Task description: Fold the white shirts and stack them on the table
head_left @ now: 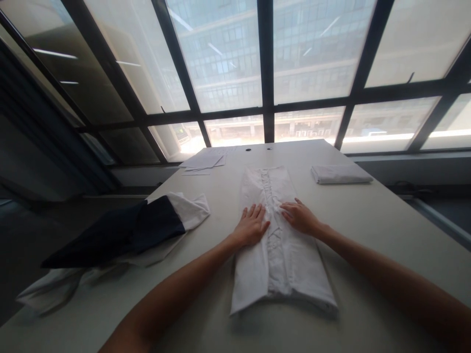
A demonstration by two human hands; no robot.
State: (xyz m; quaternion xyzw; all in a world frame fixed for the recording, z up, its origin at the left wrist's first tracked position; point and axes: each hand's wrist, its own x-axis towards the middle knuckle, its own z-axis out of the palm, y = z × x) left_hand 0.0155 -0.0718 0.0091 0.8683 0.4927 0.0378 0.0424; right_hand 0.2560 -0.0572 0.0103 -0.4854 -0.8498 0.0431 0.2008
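Note:
A white garment (279,260), folded into a long strip, lies flat on the white table (368,230). A ruffled, crinkled band runs lengthwise down its middle. My left hand (253,224) rests on the cloth just left of that band, palm down with the fingers spread. On the other side, my right hand (300,215) lies on the fabric with its fingers stretched toward the band. Neither hand grips anything. The garment's exact kind cannot be made out.
A folded white cloth (342,174) lies at the back right. Dark navy and white clothes (158,223) are heaped along the left edge, partly overhanging it. Paper sheets (204,161) lie at the back left. Large framed windows (312,49) stand behind the table.

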